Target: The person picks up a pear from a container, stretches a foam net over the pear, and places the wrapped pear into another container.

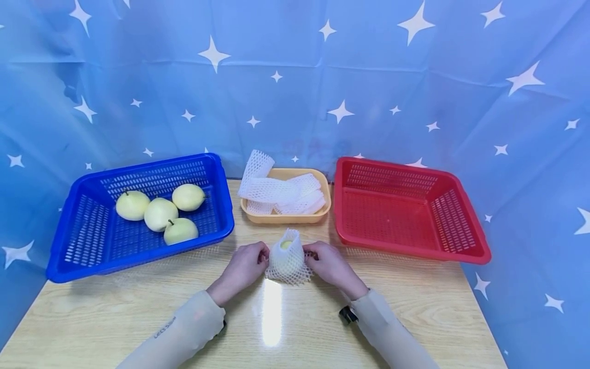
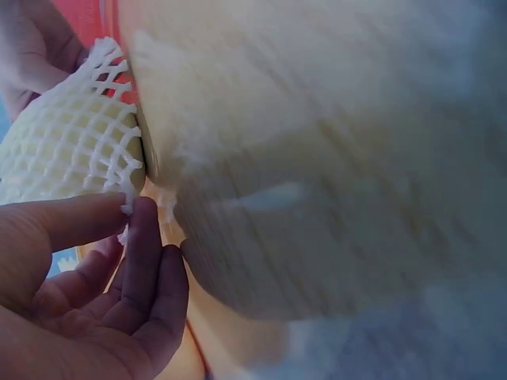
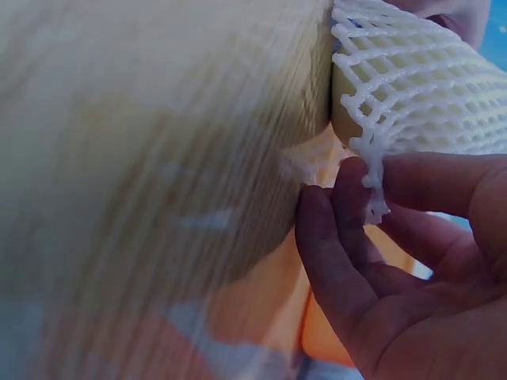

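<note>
A pale yellow pear (image 1: 286,244) stands on the table inside a white foam net sleeve (image 1: 289,264), its top showing through the sleeve's upper opening. My left hand (image 1: 245,264) pinches the sleeve's lower edge on the left side between thumb and forefinger, as the left wrist view shows at the netting (image 2: 79,146). On the opposite side my right hand (image 1: 329,264) pinches the same edge; in the right wrist view a strip of the netting (image 3: 375,178) pokes out between thumb and fingers. The net flares outward around the pear's base.
To the left is a blue basket (image 1: 138,261) holding several pears (image 1: 160,214). Behind the hands stands a small yellow tray (image 1: 288,219) with more foam net sleeves (image 1: 272,189), one hanging over its rim. A red basket (image 1: 387,220) sits at the right. A starry blue curtain (image 1: 295,92) backs the table.
</note>
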Tool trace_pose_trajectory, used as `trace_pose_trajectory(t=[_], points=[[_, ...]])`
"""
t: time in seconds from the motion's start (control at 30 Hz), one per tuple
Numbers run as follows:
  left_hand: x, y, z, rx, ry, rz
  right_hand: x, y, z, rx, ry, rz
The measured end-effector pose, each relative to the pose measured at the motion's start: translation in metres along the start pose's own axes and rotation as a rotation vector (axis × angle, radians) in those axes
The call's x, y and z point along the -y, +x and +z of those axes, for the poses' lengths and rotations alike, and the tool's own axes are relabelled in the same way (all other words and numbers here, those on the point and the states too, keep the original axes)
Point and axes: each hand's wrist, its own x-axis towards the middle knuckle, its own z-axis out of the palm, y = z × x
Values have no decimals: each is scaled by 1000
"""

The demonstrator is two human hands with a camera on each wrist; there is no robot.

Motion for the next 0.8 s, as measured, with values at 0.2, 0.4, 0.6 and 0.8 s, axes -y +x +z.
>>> trace_pose_trajectory(t=[0.2, 0.4, 0.6, 0.8], points=[[-2, 1, -1, 36, 64, 32, 3, 2, -1, -5, -78, -38], [-5, -7, -14, 105, 74, -44, 3, -11, -13, -7, -41, 5], [-7, -8, -25, 134, -79, -12, 1, -20, -24, 90, 88, -52], [-9, -1, -21, 203, -289, 40, -2, -17, -18, 190, 219, -97]])
